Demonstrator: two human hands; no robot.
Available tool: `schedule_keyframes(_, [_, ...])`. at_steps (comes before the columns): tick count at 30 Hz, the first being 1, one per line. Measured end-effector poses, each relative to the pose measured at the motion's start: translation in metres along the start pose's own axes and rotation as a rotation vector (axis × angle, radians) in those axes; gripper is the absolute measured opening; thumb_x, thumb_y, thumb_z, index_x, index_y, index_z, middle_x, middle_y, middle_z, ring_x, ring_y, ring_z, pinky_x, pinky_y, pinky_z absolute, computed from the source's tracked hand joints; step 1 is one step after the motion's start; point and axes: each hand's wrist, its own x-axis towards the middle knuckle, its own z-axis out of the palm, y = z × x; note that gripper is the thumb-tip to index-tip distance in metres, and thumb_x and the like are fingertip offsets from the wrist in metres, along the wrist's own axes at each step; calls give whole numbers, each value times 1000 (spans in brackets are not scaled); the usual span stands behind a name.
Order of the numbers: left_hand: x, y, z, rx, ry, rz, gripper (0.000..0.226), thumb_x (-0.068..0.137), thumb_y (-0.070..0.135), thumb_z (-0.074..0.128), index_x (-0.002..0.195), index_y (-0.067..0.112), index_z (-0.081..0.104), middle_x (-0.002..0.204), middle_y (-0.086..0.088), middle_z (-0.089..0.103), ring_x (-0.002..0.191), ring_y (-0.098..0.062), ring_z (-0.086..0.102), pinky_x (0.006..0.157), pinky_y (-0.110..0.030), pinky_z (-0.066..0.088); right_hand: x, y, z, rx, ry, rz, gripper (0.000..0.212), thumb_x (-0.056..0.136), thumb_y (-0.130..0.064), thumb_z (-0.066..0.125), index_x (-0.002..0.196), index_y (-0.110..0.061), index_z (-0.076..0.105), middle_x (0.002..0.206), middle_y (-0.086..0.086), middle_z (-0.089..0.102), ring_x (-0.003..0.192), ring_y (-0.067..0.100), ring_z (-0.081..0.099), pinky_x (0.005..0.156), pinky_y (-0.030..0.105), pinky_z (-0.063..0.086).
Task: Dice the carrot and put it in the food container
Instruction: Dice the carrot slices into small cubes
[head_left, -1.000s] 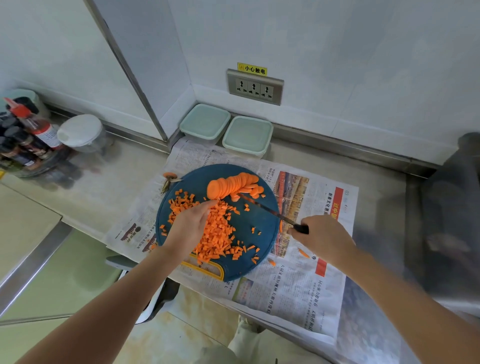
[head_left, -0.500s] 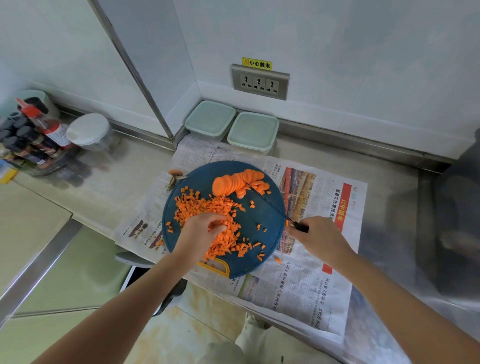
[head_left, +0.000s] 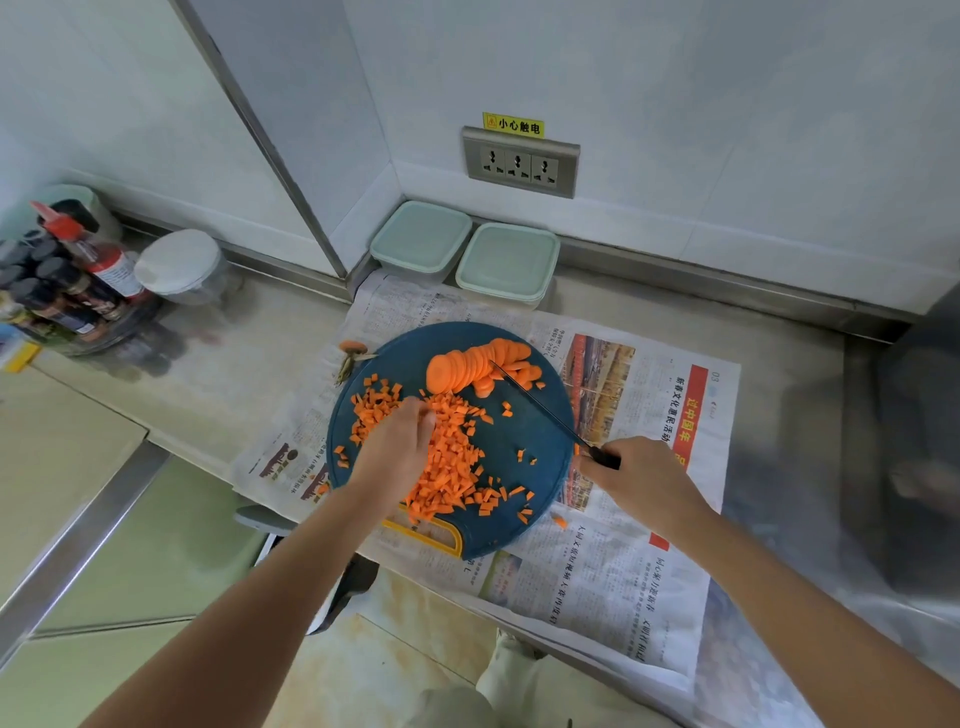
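Two hands work over the cutting board (head_left: 524, 436): the left hand (head_left: 397, 449) rests on diced carrot (head_left: 452, 462), its grasp unclear, while the right hand (head_left: 641, 480) grips a knife (head_left: 540, 410) pointing at carrot slices (head_left: 475, 366).

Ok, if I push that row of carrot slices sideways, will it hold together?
Probably not: the slices are separate rounds leaning on each other, so they'd likely topple and fan out. A few may slide on the smooth board.

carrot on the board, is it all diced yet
No, a row of round carrot slices lies uncut at the far side of the cutting board, beyond the diced pile.
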Motion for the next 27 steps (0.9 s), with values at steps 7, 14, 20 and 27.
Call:
schedule_keyframes(7, [33,-4,-14,140,-117,82,25,94,34,58,112,20,67,107,3,69,92,-13,63,74,-28,49,0,-12,-1,36,-12,-1,47,94,-40,57,55,-17,43,49,-3,40,43,8,38,41,15,31])
schedule_keyframes(14, [37,-3,-15,182,-78,46,27,96,36,52,112,17,63,90,3,67,70,-11,57,56,-25,40,2,-13,-2,71,-10,-4,46,94,-40,58,56,-17,45,49,-4,41,42,7,38,41,15,28])
schedule_keyframes(20, [-8,20,-5,252,-211,176,23,96,37,51,108,22,62,79,10,61,51,-1,44,49,-18,41,1,-10,-4,69,-11,-6,47,94,-39,58,55,-18,42,47,-5,38,41,7,36,40,15,30])
schedule_keyframes(27, [-41,18,19,249,-213,86,28,95,41,54,113,21,63,80,10,60,57,-3,42,47,-16,27,-5,-7,-1,72,-10,0,48,93,-41,58,54,-18,43,47,-3,39,41,8,37,42,16,27])
